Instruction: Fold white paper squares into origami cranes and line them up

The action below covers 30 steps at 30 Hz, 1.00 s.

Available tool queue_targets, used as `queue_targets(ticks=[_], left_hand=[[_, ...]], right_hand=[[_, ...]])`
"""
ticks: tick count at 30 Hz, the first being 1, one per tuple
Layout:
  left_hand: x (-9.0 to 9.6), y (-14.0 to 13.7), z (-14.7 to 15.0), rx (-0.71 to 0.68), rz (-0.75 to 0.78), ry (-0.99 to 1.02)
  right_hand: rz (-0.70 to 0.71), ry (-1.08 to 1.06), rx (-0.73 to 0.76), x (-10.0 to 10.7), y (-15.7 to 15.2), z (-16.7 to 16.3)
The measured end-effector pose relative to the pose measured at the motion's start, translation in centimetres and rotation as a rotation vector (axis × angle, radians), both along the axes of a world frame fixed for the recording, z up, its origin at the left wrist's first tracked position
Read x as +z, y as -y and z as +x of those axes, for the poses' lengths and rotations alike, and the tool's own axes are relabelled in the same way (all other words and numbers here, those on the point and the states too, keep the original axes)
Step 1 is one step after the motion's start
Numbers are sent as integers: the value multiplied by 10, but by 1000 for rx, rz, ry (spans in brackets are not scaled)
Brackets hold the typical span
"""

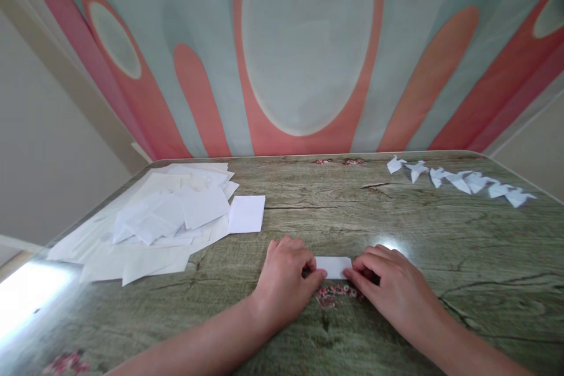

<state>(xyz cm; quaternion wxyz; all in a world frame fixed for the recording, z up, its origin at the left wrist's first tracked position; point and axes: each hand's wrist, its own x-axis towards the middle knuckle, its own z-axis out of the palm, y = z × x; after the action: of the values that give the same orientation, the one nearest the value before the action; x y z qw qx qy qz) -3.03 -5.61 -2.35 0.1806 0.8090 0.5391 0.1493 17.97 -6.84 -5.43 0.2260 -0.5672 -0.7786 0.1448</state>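
Observation:
A small white sheet of paper [333,267], folded into a narrow rectangle, lies on the table between my two hands. My left hand [288,273] pinches its left end with thumb and curled fingers. At the opposite end, the thumb and fingers of my right hand [388,276] close on the paper's right edge. The palms and some fingertips are hidden from above. Beyond my left hand rests a square white paper stack [247,214].
A spread-out heap of white paper sheets [163,217] covers the table's left side. Several folded paper birds [460,181] stand in a row at the back right. The wood-patterned table [317,217] meets a patterned backdrop [304,144] at its far edge.

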Motion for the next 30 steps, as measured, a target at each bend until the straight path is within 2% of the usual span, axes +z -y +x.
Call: queue_targets(ticks=[15,30], left_hand=[[2,-3,4,-3,-2,-53],[3,-5,3,-13,6,-69]], right_hand=[[65,66,-28,4,-1,-5],[28,139,-42,8,-4,-6]])
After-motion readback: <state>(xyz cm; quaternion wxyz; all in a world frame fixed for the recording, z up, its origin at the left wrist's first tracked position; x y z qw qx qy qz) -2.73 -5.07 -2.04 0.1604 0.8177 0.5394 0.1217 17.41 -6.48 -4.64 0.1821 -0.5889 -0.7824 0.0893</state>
